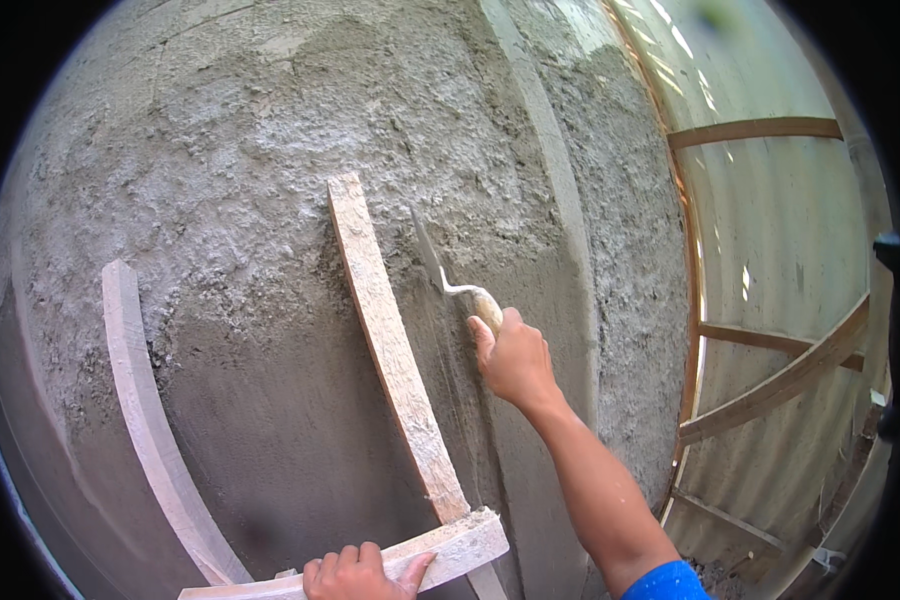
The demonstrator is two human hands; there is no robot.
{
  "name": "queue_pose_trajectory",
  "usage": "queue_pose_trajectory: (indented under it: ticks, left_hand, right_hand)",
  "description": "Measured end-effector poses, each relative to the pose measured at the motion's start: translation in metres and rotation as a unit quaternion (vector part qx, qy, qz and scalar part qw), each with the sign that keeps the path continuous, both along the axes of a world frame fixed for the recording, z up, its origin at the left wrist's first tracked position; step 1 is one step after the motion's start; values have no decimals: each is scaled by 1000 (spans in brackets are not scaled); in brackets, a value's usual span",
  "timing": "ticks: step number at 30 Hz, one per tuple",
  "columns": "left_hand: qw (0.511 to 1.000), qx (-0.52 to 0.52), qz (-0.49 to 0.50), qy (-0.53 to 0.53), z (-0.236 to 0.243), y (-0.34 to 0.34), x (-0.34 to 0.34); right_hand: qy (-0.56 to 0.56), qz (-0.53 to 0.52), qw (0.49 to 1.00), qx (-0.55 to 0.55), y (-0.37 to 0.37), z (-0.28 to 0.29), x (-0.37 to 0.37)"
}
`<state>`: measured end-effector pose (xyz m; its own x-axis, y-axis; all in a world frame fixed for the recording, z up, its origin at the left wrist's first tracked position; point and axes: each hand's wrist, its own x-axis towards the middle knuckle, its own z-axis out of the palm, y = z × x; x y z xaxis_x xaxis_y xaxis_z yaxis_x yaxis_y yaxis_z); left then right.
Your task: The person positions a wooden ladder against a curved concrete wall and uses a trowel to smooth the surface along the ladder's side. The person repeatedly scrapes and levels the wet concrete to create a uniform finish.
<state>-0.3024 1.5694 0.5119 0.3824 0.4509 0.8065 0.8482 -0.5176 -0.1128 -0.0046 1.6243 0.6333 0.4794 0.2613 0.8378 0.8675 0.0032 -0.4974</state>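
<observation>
My right hand [515, 358] grips the wooden handle of a trowel [448, 278], whose thin metal blade lies edge-on against the wet grey plaster on the wall [270, 200]. The blade is just right of a long wooden straightedge [390, 350] that leans on the wall. My left hand [355, 572] holds the lower cross piece [450, 550] of this wooden frame at the bottom edge of the view. A second wooden rail [145, 400] of the frame runs up the wall on the left.
The upper plaster is rough and lumpy; the lower area [290, 420] is darker and smoother. A vertical plaster ridge [560, 200] runs down the wall to the right. Beyond it stands a corrugated sheet fence [780, 250] on wooden battens [785, 380].
</observation>
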Motion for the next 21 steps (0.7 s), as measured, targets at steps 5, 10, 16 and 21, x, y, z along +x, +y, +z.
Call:
queue_pose_trajectory:
  ticks: [5,10,16,21]
  left_hand:
    - [1000,0,-1,-6,0,1,1]
    - [1000,10,-6,-5,0,1,0]
    - [1000,-8,3,-4,-1,0,-1]
    - [1000,3,-5,-11,1,0,0]
  right_hand:
    - [32,148,955,254,1,10,-9]
    - [-6,-33,997,-68,-4,27,-6]
    - [5,93,983,156,0,28,-4]
    - [15,-46,996,-75,-7,25,-12]
